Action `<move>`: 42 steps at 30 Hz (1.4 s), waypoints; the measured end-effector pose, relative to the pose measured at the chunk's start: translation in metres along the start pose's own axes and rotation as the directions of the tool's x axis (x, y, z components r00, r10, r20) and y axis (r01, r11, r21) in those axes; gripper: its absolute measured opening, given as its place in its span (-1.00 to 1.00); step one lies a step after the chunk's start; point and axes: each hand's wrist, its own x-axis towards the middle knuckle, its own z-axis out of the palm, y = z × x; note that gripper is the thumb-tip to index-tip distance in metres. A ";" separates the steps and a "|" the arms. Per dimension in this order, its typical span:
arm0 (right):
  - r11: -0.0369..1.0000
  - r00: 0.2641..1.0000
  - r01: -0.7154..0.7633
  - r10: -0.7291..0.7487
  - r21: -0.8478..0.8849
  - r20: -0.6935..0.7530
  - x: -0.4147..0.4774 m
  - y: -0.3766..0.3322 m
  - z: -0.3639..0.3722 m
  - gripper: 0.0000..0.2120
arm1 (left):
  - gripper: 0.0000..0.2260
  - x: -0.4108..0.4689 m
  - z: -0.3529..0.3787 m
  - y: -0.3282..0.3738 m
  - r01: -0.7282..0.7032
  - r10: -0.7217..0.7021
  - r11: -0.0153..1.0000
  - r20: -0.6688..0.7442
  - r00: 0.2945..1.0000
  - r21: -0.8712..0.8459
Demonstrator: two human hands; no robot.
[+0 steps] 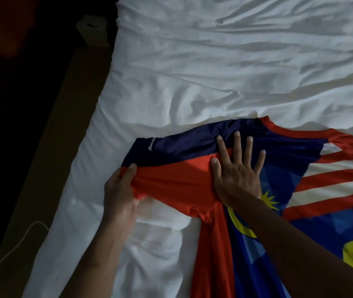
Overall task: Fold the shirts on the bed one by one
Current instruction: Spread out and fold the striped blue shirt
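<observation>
Nearest me, the left hand (pixel 119 190) has its fingers (pixel 131 168) clenched round the cuff of the sleeve (pixel 177 181), holding it stretched out toward the bed's left edge. Just past that, the right hand (pixel 237 175) lies flat with fingers (pixel 236 143) spread and released, pinning the shoulder. The shirt (pixel 321 183) lies on the near right part of the bed (pixel 192 72), running out of frame at the right and bottom.

My worry: it looks like slick jersey fabric, so a hard tug from the left could slip it under that 1 flat palm and drag the body crooked. Then the sleeve fold lands skewed. The sheet under it is rumpled too, so I'd guess lumps show through. Farther back the collar (pixel 300 132) looks a bit buckled already, and nothing pins that side, so it might bunch more
</observation>
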 end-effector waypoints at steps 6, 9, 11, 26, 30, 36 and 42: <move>1.000 1.000 0.002 -0.002 -0.011 -0.009 0.000 0.002 0.002 -0.42 | -0.85 -0.023 -0.009 -0.031 -0.020 0.060 0.947 -0.114 0.992 0.320; 1.000 1.000 0.005 -0.005 -0.004 -0.013 0.001 0.002 0.003 -0.42 | -0.84 -0.032 -0.022 -0.032 0.014 0.070 0.882 -0.161 0.985 0.471; 1.000 1.000 0.006 -0.005 0.003 -0.026 0.000 0.003 0.003 -0.42 | -0.64 -0.030 -0.023 -0.018 -0.039 0.148 0.836 -0.157 0.976 0.547; 0.991 0.998 0.011 -0.020 0.131 0.066 -0.038 0.005 -0.015 -0.39 | -0.56 0.031 -0.007 0.014 -0.169 0.325 0.648 -0.069 0.943 0.743; 0.992 0.998 -0.011 0.004 0.123 0.061 -0.137 0.024 -0.008 -0.35 | -0.83 0.007 -0.021 -0.002 -0.277 0.395 0.563 0.040 0.918 0.779; 0.999 0.998 -0.040 0.039 0.022 0.039 -0.256 0.056 0.004 -0.37 | -0.73 -0.061 -0.023 -0.046 -0.286 0.421 0.712 -0.063 0.905 0.641; 0.998 0.997 -0.063 0.064 -0.030 0.047 -0.309 0.065 0.009 -0.37 | -0.56 -0.189 -0.017 -0.129 -0.281 0.303 0.460 0.148 0.941 0.842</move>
